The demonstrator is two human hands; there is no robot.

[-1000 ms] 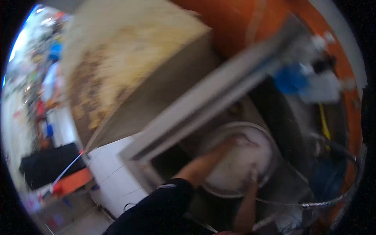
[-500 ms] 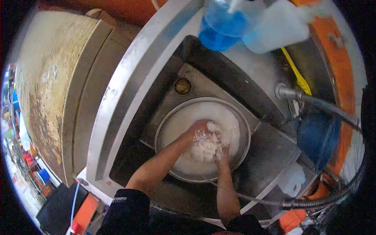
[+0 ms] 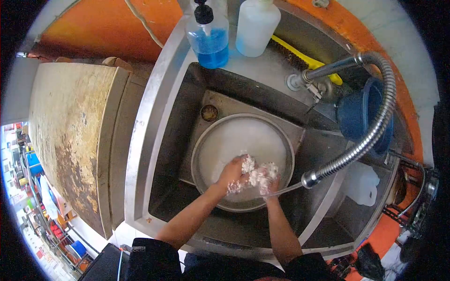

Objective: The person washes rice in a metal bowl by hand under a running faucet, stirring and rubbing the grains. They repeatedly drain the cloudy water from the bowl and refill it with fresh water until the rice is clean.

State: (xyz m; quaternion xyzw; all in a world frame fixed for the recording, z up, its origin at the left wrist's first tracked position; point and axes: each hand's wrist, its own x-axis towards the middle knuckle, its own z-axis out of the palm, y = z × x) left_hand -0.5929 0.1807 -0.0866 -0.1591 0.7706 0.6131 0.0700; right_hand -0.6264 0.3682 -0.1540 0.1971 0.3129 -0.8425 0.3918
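Note:
A round metal basin [image 3: 196, 154] stands in the sink, filled with cloudy white water [image 3: 243, 136]. Over its near half, white rice [image 3: 262, 176] is heaped between my two hands, with grains clinging to the skin. My left hand [image 3: 231, 174] curls around rice on the left, its fingertips partly covered by grains. Facing it, my right hand [image 3: 272, 186] cups the clump from the right, most of its fingers hidden under rice. A thin stream of water [image 3: 288, 189] runs from the hose nozzle [image 3: 309, 180] toward my right hand.
Behind the sink [image 3: 161, 140] stand a blue soap pump bottle [image 3: 211, 47], a white bottle [image 3: 257, 30] and a yellow-handled brush [image 3: 304, 57]. The flexible metal faucet hose [image 3: 382, 112] arches on the right, near a blue bucket [image 3: 351, 117] and a white jug [image 3: 363, 185]. A worn wooden board [image 3: 70, 140] lies left.
My hands have come up with rice between them, nearer the basin's front rim. The view has shifted, so the whole faucet hose and the bottles show more clearly.

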